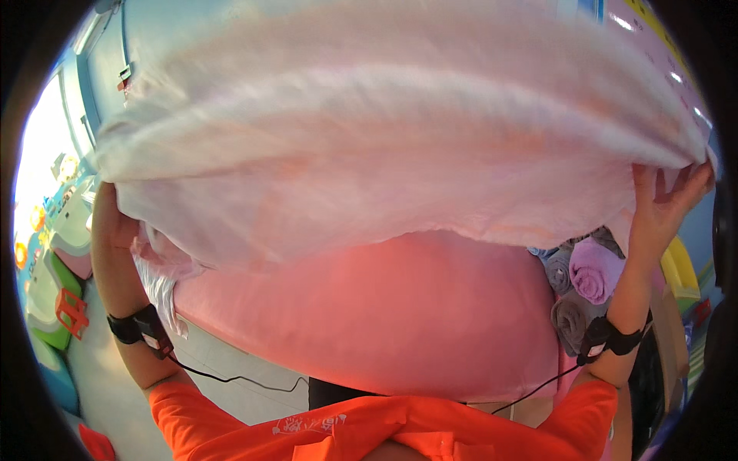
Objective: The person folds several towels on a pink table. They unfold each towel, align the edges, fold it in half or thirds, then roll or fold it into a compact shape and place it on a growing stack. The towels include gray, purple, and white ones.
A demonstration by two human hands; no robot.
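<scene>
A large pale pink and white cloth (369,155) is spread wide and held up in front of me, filling the upper view. My right hand (669,193) grips its edge at the far right, fingers bent into the fabric. At the far left my left hand (122,225) is raised to the cloth's other end; the fabric covers its fingers, so its grip is hidden. Below the cloth's lower edge lies a padded pink surface (392,317), like a massage bed or table. A bunched part of the cloth hangs near my left wrist.
Rolled towels, one purple (594,271) and several grey (569,328), sit at the right edge of the pink surface. Basin-like fixtures (63,230) and a red stool-like object (72,311) stand at left. Cables (248,380) run from black bands on both forearms.
</scene>
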